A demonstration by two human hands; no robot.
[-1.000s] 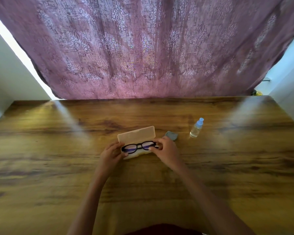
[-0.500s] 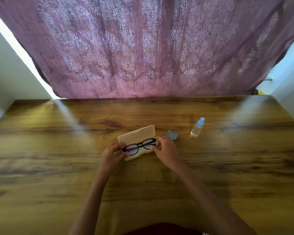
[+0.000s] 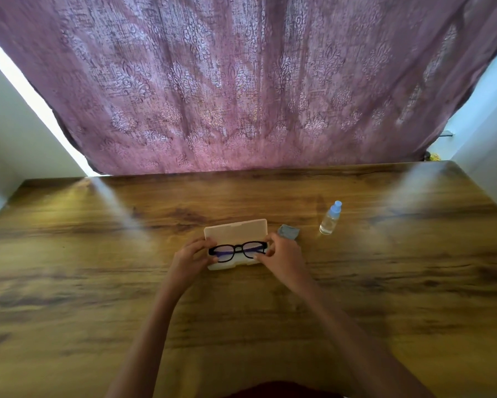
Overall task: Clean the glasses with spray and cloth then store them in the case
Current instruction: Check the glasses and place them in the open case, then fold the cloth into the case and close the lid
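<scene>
Wooden desk, mid-frame our left grip and right grip pinch the glasses over the open case, leveller than before.

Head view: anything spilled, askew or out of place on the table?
Nothing stands out. The spray bottle stands capped, the cloth lies crumpled beside the open case, and the left hand and right hand hold the glasses over it.
</scene>
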